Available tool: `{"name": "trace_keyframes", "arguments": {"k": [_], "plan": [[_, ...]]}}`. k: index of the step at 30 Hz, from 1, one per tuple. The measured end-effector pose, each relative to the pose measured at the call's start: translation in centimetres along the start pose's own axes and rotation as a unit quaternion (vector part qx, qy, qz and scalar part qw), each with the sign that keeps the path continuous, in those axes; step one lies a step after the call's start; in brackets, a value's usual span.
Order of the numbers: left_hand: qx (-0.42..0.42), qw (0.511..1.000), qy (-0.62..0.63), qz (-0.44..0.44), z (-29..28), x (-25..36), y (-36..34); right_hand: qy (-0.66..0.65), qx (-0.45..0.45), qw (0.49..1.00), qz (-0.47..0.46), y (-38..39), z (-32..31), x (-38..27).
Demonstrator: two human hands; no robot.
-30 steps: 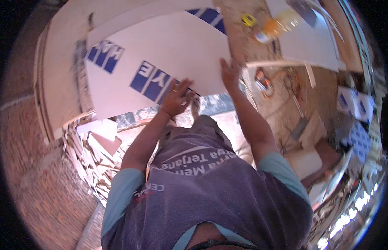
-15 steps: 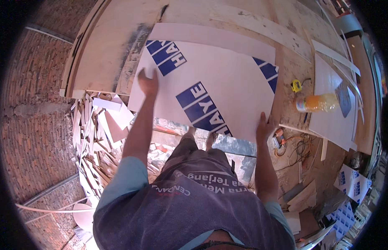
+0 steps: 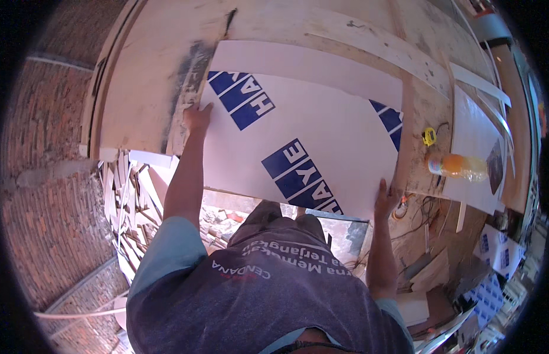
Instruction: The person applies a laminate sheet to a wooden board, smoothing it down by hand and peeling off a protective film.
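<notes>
Seen from above, a person in a dark top (image 3: pixel 268 307) stands close against a wide white sheet (image 3: pixel 242 162) with blue printed blocks. It lies on a worn wooden tabletop (image 3: pixel 133 112), its near edge jutting out toward the person. The right hand (image 3: pixel 385 202), the nearer one, appears closed on the right edge by the near corner, thumb up. The left hand (image 3: pixel 197 117) is part-curled at the left edge; whether its fingers reach beneath cannot be told. The sheet looks thin and stiff, probably light for its breadth but awkward one-handed; its smooth face would likely slip under a flat palm, and its corners could chip. The surest hold seems to be both side edges, thumbs on top. To the right, an orange-filled bottle (image 3: pixel 457 166) lies on its side, with a yellow tape measure (image 3: pixel 429 136) just beyond. A plain pale band (image 3: pixel 310 65) runs along the sheet's far side.
</notes>
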State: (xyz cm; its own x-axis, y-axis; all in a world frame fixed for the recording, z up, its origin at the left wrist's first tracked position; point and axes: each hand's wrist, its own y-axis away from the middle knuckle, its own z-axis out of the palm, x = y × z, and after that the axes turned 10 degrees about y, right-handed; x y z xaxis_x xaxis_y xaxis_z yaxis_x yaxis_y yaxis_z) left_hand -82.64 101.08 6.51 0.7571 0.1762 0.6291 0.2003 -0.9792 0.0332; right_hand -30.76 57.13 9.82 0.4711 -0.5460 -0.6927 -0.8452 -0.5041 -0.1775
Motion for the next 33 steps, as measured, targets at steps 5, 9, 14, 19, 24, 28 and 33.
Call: {"name": "trace_keyframes", "arguments": {"k": [5, 9, 14, 19, 24, 28, 33], "plan": [[-0.015, 0.987, -0.144, 0.064, 1.0, -0.3, -0.3, 0.184, 0.004, 0.976, -0.118, -1.2, -0.6, 2.6], [-0.018, 0.967, -0.254, -0.016, -0.8, 1.3, 0.0, 0.171, 0.015, 0.98, -0.103, -1.6, -0.6, 0.0], [-0.04, 0.962, -0.258, 0.084, -1.9, 0.5, -1.9, 0.112, -0.024, 0.992, -0.053, -1.6, -1.4, -1.9], [-0.055, 0.972, -0.223, 0.039, -0.5, 1.9, -1.2, 0.168, -0.074, 0.983, -0.023, -1.8, -2.5, -2.0], [-0.073, 0.972, -0.212, 0.068, -1.9, 0.7, -2.4, 0.317, -0.131, 0.939, -0.019, -3.9, -2.8, -2.8], [-0.107, 0.971, -0.204, 0.061, -1.9, 1.2, -2.9, 0.367, -0.168, 0.914, -0.035, -9.8, -1.3, -2.9], [-0.097, 0.989, -0.101, 0.054, -1.4, 2.2, -3.4, 0.223, -0.159, 0.962, -0.014, -16.5, 2.2, -4.7]]}}
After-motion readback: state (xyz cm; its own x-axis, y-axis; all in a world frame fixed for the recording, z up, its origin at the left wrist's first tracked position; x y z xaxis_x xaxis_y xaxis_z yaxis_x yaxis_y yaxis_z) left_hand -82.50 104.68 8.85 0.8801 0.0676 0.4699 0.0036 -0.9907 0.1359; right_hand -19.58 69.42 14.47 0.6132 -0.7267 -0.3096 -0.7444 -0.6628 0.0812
